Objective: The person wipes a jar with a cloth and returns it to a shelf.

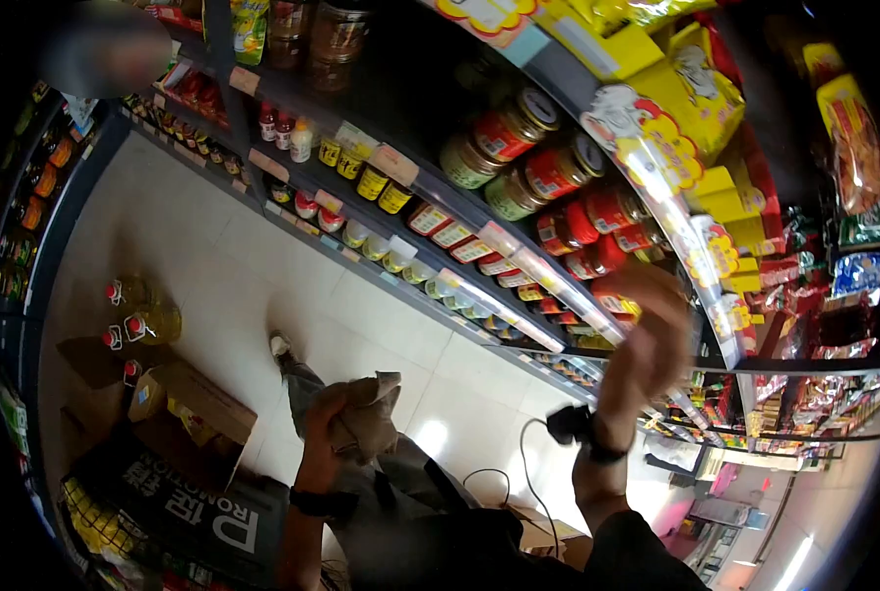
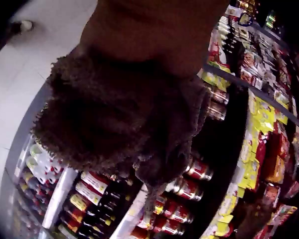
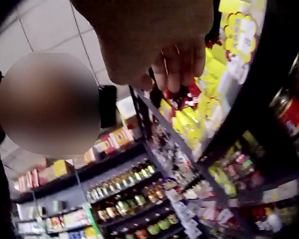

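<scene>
My left hand (image 1: 324, 426) grips a bunched grey-brown cleaning cloth (image 1: 369, 419) in front of my body, above the aisle floor. Up close in the left wrist view, the fuzzy cloth (image 2: 104, 114) hides the fingers below the back of the hand. My right hand (image 1: 656, 320), blurred in the head view, is raised at the shelf edge beside jars with red labels (image 1: 617, 209). In the right wrist view its fingers (image 3: 174, 69) hang loosely bent with nothing showing in them, and yellow packets (image 3: 189, 124) lie beyond.
Shelves of jars and bottles line the aisle, with a price strip (image 1: 656, 187) along the upper edge. On the tiled floor (image 1: 391, 335) stand oil bottles (image 1: 154, 323) and an opened carton (image 1: 203, 399). A cable (image 1: 524, 463) hangs by my right wrist.
</scene>
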A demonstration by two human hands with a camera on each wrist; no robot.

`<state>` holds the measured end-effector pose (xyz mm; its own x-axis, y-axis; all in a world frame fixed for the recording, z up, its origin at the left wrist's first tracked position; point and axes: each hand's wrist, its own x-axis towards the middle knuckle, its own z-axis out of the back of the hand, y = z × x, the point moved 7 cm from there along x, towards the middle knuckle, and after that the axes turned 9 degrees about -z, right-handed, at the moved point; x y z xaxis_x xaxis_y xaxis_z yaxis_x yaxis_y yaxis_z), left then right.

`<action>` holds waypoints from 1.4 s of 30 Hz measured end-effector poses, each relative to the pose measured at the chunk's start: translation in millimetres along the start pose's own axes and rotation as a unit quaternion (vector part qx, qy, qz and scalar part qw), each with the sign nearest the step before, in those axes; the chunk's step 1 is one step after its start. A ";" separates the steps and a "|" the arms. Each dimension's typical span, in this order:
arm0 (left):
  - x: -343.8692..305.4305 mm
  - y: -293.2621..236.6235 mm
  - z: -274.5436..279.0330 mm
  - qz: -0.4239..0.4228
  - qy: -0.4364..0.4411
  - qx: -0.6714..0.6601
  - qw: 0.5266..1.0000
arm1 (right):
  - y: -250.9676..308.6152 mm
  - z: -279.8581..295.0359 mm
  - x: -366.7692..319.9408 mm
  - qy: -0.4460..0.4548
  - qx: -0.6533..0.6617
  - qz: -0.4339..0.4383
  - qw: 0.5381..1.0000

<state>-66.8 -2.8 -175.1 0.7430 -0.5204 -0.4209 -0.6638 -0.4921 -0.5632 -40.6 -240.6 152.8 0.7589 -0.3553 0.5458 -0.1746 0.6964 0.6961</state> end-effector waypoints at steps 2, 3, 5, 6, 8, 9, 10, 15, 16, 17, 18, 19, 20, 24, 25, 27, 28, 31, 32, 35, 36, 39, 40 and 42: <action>5.7 -3.6 14.9 0.031 -0.006 -0.038 0.999 | 33.8 9.9 -2.9 -0.048 0.028 0.089 0.994; 9.5 -4.1 23.5 0.061 -0.007 -0.075 0.995 | 40.0 2.0 -0.1 -0.047 0.098 0.117 0.987; 33.7 5.6 69.7 0.088 -0.016 -0.077 0.993 | 11.6 -15.2 13.1 -0.094 -0.117 0.004 0.989; 46.9 19.1 101.9 0.087 -0.031 -0.147 0.985 | -9.1 -32.6 32.9 -0.030 -0.255 -0.127 0.958; 71.0 56.4 186.6 0.062 -0.074 -0.209 0.973 | -53.7 -60.7 56.3 0.019 -0.374 -0.118 0.920; 83.8 45.0 197.2 0.066 -0.074 -0.203 0.974 | -69.3 -69.2 62.3 0.034 -0.417 -0.122 0.900; 98.8 36.8 208.0 0.072 -0.092 -0.205 0.972 | -75.0 -77.5 65.9 0.037 -0.450 -0.099 0.887; 155.6 -13.4 238.2 0.063 -0.118 -0.140 0.981 | -107.7 -102.3 102.6 0.004 -0.445 -0.116 0.888; 166.6 -5.3 257.2 0.071 -0.114 -0.133 0.982 | -113.7 -104.1 110.3 -0.027 -0.533 -0.072 0.842; 177.5 12.5 277.7 0.110 -0.117 -0.123 0.979 | -118.4 -106.1 115.6 -0.031 -0.537 -0.081 0.839; 188.2 24.2 290.9 0.146 -0.120 -0.114 0.975 | -122.7 -108.6 125.5 -0.016 -0.521 -0.133 0.843; 189.9 -8.2 240.3 0.161 -0.120 -0.062 0.978 | -125.5 -111.7 133.2 0.000 -0.501 -0.185 0.846; 200.5 3.8 251.8 0.171 -0.109 -0.066 0.977 | -129.5 -115.4 138.5 0.010 -0.404 -0.249 0.880; 210.6 99.2 318.9 0.227 -0.059 -0.203 0.951 | -150.8 -114.4 143.7 -0.005 -0.378 -0.241 0.894; 205.0 139.8 354.9 0.300 -0.019 -0.282 0.911 | -151.5 -114.6 145.7 -0.006 -0.383 -0.243 0.891; 200.9 129.8 321.8 0.247 -0.011 -0.154 0.957 | -162.9 -113.8 144.2 0.028 -0.374 -0.383 0.844; 189.9 90.2 280.9 0.263 -0.054 -0.073 0.960 | -168.8 -114.6 142.5 0.045 -0.365 -0.446 0.816; 180.7 96.2 289.4 0.298 -0.083 -0.002 0.951 | -164.8 -111.7 145.1 0.025 -0.411 -0.426 0.805; 180.5 108.7 299.1 0.313 -0.068 -0.016 0.947 | -166.2 -109.2 142.6 -0.005 -0.413 -0.455 0.789; 182.4 106.0 282.9 0.373 -0.041 -0.104 0.921 | -157.6 -117.6 143.1 -0.024 -0.383 -0.216 0.898; 181.4 102.8 279.0 0.371 -0.043 -0.105 0.922 | -149.3 -121.3 143.7 -0.026 -0.409 -0.217 0.886; 184.5 120.9 314.8 0.280 -0.095 -0.028 0.955 | -147.4 -123.6 137.6 -0.088 -0.290 -0.225 0.926; 184.4 153.7 346.3 0.283 -0.087 -0.041 0.954 | -143.0 -128.9 140.6 -0.098 -0.265 -0.215 0.935; 183.2 153.9 338.7 0.310 -0.077 -0.088 0.944 | -137.9 -146.9 148.6 -0.083 -0.257 -0.226 0.936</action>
<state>-3.7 62.5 -579.8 0.2019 -0.6458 -0.7363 -0.9688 -0.2418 -0.0536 188.4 -297.9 69.5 0.5670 -0.7479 0.3453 0.4979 0.6450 0.5797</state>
